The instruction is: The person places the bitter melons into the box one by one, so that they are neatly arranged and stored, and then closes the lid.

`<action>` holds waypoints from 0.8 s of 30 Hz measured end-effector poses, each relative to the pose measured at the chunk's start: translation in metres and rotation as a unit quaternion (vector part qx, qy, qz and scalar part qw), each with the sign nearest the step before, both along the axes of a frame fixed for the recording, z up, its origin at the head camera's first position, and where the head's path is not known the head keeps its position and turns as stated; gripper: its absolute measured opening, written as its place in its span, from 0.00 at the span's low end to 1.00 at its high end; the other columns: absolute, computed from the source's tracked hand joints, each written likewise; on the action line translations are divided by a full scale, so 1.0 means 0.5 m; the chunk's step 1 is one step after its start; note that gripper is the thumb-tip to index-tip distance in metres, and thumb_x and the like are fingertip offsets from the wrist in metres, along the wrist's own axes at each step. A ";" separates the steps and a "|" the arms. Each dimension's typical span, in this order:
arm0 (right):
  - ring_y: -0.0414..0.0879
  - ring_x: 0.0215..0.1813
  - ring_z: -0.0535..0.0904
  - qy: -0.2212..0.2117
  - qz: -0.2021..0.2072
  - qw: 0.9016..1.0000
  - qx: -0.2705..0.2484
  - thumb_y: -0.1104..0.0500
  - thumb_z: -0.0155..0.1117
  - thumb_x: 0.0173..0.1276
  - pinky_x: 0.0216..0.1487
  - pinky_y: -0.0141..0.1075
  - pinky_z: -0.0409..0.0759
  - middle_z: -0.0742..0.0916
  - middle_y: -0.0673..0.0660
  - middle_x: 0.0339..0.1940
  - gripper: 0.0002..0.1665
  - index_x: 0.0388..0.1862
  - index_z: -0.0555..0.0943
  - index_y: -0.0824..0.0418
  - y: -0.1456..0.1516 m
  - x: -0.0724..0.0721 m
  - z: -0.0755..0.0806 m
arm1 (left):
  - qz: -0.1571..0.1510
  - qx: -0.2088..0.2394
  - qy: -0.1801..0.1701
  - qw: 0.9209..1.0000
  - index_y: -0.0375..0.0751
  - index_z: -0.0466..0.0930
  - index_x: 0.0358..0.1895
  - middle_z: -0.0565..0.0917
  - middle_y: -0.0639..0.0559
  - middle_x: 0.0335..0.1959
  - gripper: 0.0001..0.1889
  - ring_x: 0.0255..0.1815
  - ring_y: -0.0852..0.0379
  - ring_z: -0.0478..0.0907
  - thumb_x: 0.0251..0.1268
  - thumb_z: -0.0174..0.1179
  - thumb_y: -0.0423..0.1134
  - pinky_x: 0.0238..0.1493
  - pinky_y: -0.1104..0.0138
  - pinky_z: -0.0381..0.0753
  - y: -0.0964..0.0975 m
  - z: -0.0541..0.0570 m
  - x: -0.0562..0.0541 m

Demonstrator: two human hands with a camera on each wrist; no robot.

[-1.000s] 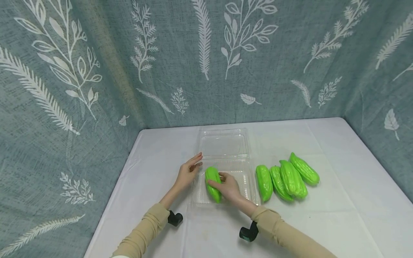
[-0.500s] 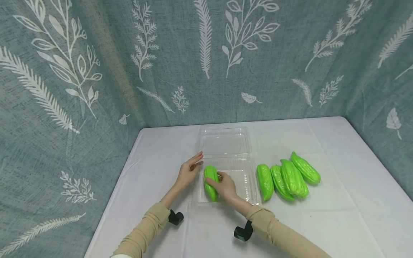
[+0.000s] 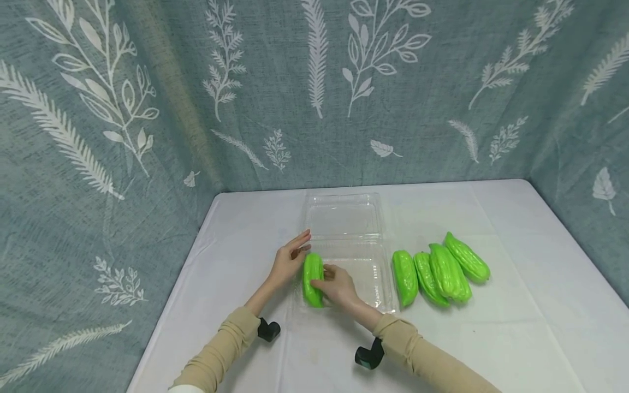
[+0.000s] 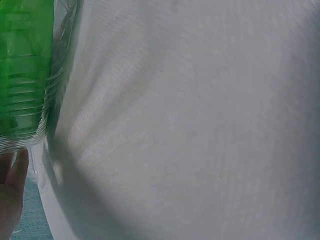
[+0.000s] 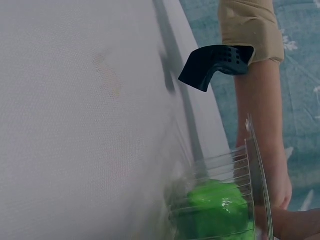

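My right hand (image 3: 339, 285) holds a shiny green ridged bitter melon (image 3: 311, 270), thumb across its top and fingers at its right side. The melon lies lengthwise along the left side of a clear plastic clamshell box (image 3: 361, 273). My left hand (image 3: 286, 265) rests at the box's left rim with fingers extended. In the left wrist view, the green melon (image 4: 25, 65) shows through the ribbed clear wall, with a hand's fingertips right below that wall. The right wrist view shows the melon's end (image 5: 217, 205) behind the wall, and the left forearm (image 5: 260, 110) beyond.
The box's lid (image 3: 346, 215) lies folded back behind its base. Several more bitter melons (image 3: 447, 273) lie in a group right of the box, the nearest one (image 3: 405, 278) close beside its wall. A white cloth (image 3: 521, 273) covers the table, and patterned blue-green curtains (image 3: 275, 98) surround it.
My right hand has shifted the bitter melon leftward inside the box, up to its left side. The left hand has stayed at the left rim.
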State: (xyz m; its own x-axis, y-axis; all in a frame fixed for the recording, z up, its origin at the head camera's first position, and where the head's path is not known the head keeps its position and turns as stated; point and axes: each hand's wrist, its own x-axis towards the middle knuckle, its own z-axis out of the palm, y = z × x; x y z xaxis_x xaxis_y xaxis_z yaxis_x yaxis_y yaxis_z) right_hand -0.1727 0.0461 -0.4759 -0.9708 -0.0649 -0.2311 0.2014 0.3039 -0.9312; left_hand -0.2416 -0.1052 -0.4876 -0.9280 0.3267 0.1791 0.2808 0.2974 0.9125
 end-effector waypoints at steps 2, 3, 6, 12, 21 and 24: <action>0.63 0.57 0.79 0.004 0.001 1.000 0.002 0.59 0.67 0.59 0.57 0.46 0.81 0.80 0.74 0.54 0.37 0.61 0.67 0.80 -0.001 0.000 -0.001 | 0.002 -0.004 0.003 1.000 0.23 0.68 0.62 0.65 0.37 0.70 0.22 0.58 0.37 0.76 0.64 0.46 0.18 0.62 0.56 0.75 0.000 -0.007 -0.004; 0.62 0.57 0.79 0.005 0.000 1.000 0.002 0.59 0.67 0.59 0.57 0.47 0.81 0.81 0.74 0.54 0.36 0.61 0.68 0.79 -0.002 0.001 -0.001 | 0.003 -0.006 0.003 1.000 0.23 0.68 0.62 0.66 0.37 0.70 0.22 0.57 0.37 0.77 0.64 0.46 0.19 0.62 0.56 0.76 0.000 -0.009 -0.006; 0.62 0.56 0.80 0.009 0.001 1.000 0.006 0.59 0.68 0.59 0.57 0.47 0.81 0.81 0.73 0.54 0.36 0.60 0.69 0.78 -0.003 0.001 -0.001 | 0.003 -0.004 0.006 1.000 0.23 0.68 0.62 0.66 0.38 0.70 0.21 0.57 0.38 0.77 0.64 0.47 0.19 0.61 0.57 0.77 -0.001 -0.012 -0.007; 0.63 0.57 0.79 0.015 0.004 1.000 0.010 0.57 0.68 0.58 0.57 0.47 0.81 0.81 0.73 0.53 0.36 0.59 0.70 0.78 0.002 0.002 -0.001 | 0.004 -0.006 0.002 1.000 0.22 0.68 0.61 0.66 0.37 0.69 0.21 0.57 0.36 0.77 0.64 0.46 0.18 0.60 0.55 0.77 0.002 0.004 0.002; 0.63 0.56 0.79 0.013 0.004 1.000 0.011 0.57 0.69 0.57 0.56 0.47 0.82 0.82 0.73 0.53 0.37 0.59 0.69 0.79 0.009 0.003 0.000 | -0.012 -0.014 -0.029 0.999 0.21 0.66 0.62 0.63 0.33 0.70 0.22 0.60 0.33 0.73 0.64 0.44 0.18 0.64 0.53 0.72 0.007 0.061 0.026; 0.63 0.55 0.80 0.016 0.003 1.000 0.014 0.57 0.68 0.57 0.56 0.48 0.82 0.82 0.74 0.52 0.38 0.59 0.69 0.80 0.012 0.003 0.000 | -0.014 -0.012 -0.027 0.999 0.20 0.65 0.62 0.63 0.33 0.70 0.22 0.60 0.32 0.73 0.64 0.44 0.18 0.65 0.53 0.72 0.007 0.061 0.025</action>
State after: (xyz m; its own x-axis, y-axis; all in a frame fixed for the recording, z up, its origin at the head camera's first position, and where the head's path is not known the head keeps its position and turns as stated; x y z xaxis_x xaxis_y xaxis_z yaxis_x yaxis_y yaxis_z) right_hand -0.1712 0.0520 -0.4757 -0.9772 -0.0646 -0.2024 0.1703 0.3309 -0.9282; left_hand -0.2290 -0.1016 -0.4570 -0.9267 0.3561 0.1201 0.2390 0.3119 0.9196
